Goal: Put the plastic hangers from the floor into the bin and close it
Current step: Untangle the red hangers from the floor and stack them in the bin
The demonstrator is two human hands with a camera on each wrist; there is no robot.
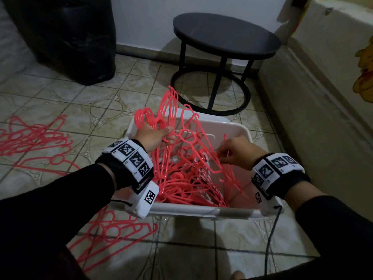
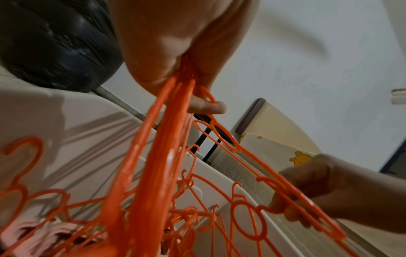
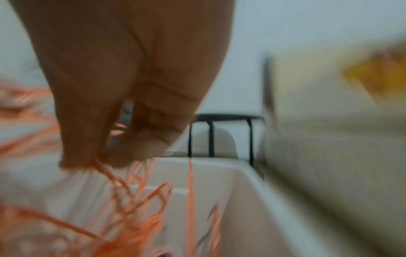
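A white plastic bin (image 1: 238, 126) stands on the tiled floor, holding a tangle of pink-red plastic hangers (image 1: 187, 178). My left hand (image 1: 159, 135) grips a bunch of hangers (image 1: 167, 106) over the bin's far left corner, their ends sticking up past the rim; the left wrist view shows the same bunch of hangers (image 2: 167, 139) running from my left hand (image 2: 186, 83) down into the bin. My right hand (image 1: 226, 153) pinches one hanger (image 1: 201, 134) over the bin's right half, also seen as my right hand (image 2: 292, 205) on a hanger (image 2: 274, 189). The right wrist view is blurred.
More hangers lie on the floor at the left (image 1: 36, 138) and by the bin's near left corner (image 1: 113, 229). A round black side table (image 1: 226, 33) stands behind the bin, a black bag (image 1: 70, 37) at the back left, a cream cabinet (image 1: 323, 87) on the right. No lid is in view.
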